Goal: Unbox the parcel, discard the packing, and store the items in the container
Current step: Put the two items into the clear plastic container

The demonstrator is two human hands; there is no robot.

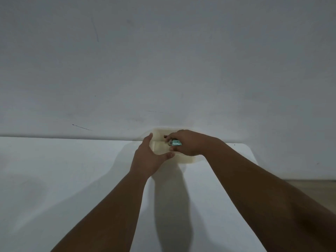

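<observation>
Head view showed the right hand [187, 142] with fingers curled shut around a small teal item [176, 142], its metal end poking out just over the cream container [187, 159], whose left rim the left hand [148, 157] clasped, thumb along the near edge, on the white table [72, 179] by the wall [163, 60].

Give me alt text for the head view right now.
The right hand holds a small teal item over an open cream container at the far edge of a white table, against a wall. The left hand grips the container's near-left corner.
</observation>
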